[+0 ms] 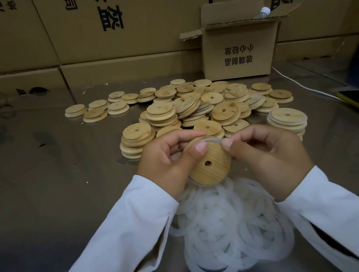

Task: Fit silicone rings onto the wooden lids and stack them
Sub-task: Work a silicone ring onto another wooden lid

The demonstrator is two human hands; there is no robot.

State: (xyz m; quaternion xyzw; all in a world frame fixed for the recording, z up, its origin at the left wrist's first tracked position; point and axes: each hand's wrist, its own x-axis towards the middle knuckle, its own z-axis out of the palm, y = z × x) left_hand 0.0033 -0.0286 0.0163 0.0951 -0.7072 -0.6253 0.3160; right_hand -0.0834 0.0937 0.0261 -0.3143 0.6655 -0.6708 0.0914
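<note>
Mid-frame: left hand grips wooden lid, right hand pinches silicone ring onto it; short stack right, many loose lids left

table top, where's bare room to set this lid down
Bare metal table stretches left of the loose lid pile. A smaller patch lies right of the right-hand stack. Crowded: the pile ahead and the ring heap at the near edge.

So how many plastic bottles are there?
1: a clear plastic bottle with a white cap pokes out of the open brown cardboard box at far right. More may be hidden inside.
</note>
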